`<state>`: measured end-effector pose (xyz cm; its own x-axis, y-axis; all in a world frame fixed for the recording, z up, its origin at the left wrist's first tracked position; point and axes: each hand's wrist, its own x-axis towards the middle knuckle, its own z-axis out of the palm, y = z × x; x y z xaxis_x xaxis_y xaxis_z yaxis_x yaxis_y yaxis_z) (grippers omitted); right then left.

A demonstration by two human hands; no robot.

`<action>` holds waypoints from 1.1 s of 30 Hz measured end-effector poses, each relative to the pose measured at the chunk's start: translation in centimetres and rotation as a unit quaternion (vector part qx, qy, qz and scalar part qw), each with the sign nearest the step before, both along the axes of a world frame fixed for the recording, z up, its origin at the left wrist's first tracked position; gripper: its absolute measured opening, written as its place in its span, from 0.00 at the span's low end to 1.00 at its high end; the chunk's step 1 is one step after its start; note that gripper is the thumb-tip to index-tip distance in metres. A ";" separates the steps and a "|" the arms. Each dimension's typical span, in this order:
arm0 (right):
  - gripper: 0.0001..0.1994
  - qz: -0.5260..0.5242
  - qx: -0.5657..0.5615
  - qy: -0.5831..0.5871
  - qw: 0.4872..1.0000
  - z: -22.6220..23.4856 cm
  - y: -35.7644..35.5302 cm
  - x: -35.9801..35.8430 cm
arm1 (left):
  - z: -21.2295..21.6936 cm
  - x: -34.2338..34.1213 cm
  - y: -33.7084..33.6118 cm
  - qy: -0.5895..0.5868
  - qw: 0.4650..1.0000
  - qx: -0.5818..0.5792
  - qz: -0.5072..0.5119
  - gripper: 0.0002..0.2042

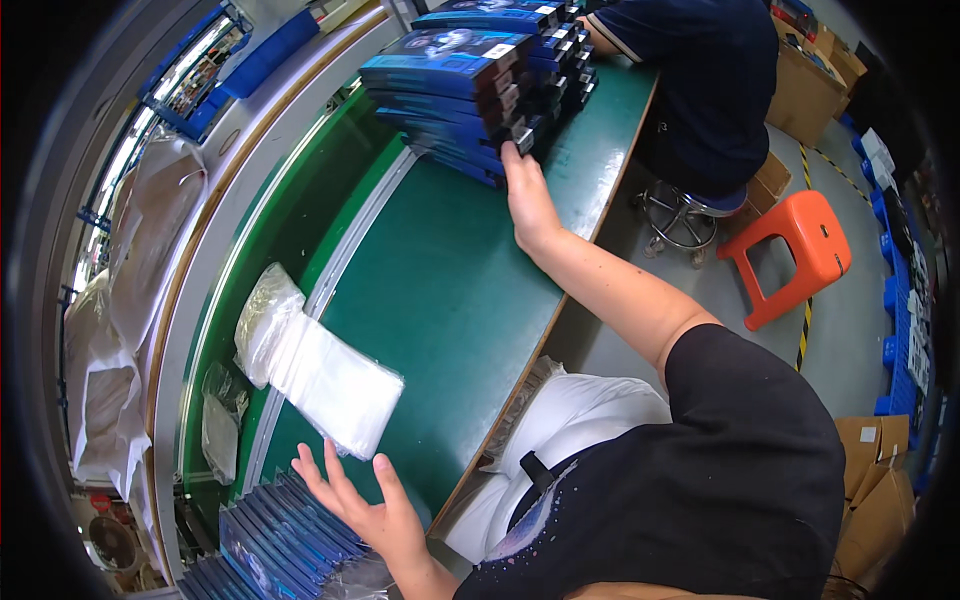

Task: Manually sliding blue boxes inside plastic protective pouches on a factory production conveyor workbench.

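My right hand (530,205) reaches toward the far end of the table, its stretched fingers resting against the near end of a tall stack of blue boxes (450,110). The fingertips are partly lost against the boxes' dark ends. My left hand (375,510) is open and empty, fingers spread, just below a pile of clear plastic bags (335,385). Close to that hand, at the lower left, stands a row of blue boxes (285,535) set on edge, some under clear film.
The green table (430,270) runs beside a sunken green belt (290,230), where another clear packet (220,425) lies. A co-worker in a dark shirt (710,80) sits past the stack. An orange stool (790,255) and cardboard boxes (875,470) stand on the right.
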<state>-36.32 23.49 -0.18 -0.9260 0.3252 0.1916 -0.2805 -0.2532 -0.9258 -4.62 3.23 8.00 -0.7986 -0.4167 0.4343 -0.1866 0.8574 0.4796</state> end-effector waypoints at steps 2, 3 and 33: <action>0.32 0.029 -0.030 0.000 0.999 -0.6 0.2 -0.2 | -0.4 -0.9 0.2 0.002 1.000 0.007 -0.015 0.22; 0.32 0.037 -0.051 0.011 0.998 -0.7 0.4 -0.5 | -0.6 -1.3 0.2 0.004 1.000 0.010 -0.022 0.22; 0.67 -0.058 0.455 -0.041 0.888 2.6 1.8 6.2 | -3.4 0.2 -0.6 -0.002 0.996 0.077 -0.036 0.21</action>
<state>-30.08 25.30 2.43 -0.9196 0.1639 0.3570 -0.1783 0.6356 -0.7511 -4.39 2.66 4.58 -0.8306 -0.4196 0.3660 -0.1301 0.7854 0.6052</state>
